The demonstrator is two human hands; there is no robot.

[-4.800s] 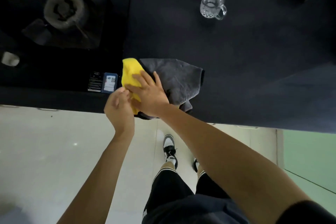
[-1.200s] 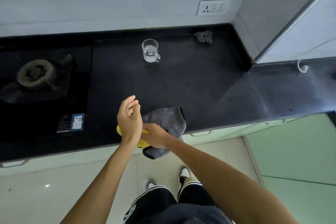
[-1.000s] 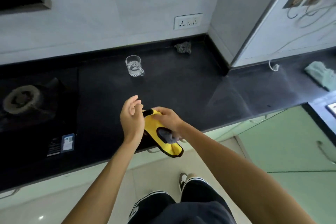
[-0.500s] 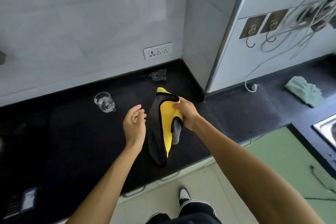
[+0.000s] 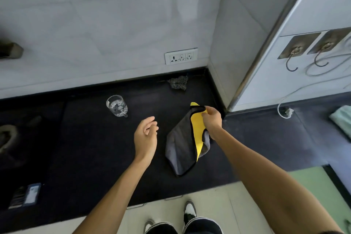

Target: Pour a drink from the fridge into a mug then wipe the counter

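Right hand [image 5: 211,121] pinches the top corner of a cloth [image 5: 182,146], fingers curled round the fabric, thumb side on the yellow face. Cloth hangs down from the hand over the black counter [image 5: 91,148]; grey side faces out on the left, yellow side shows as a strip down the middle, dark edging all round. Can't tell whether its bottom corner touches the counter or hangs just above it.

Left hand [image 5: 145,137] is just left of the cloth, not touching it, holding nothing, fingers loosely curled and relaxed, palm turned toward the cloth.

Glass mug [image 5: 116,106] stands upright on the counter, back and left of the hands, well apart from the cloth; handle at its lower right. Looks like clear liquid or pattern inside, can't tell which.

Small dark crumpled scrubber [image 5: 178,82] lies at the back of the counter near the wall corner, below a white socket plate [image 5: 181,56]. Stove burner [image 5: 7,137] at far left edge. Pale green cloth [image 5: 341,119] on the counter at far right. Two hooks [image 5: 303,51] on the right wall panel with a white cable [image 5: 284,109] trailing down to the counter. Shoes [image 5: 188,213] on the pale floor at the bottom
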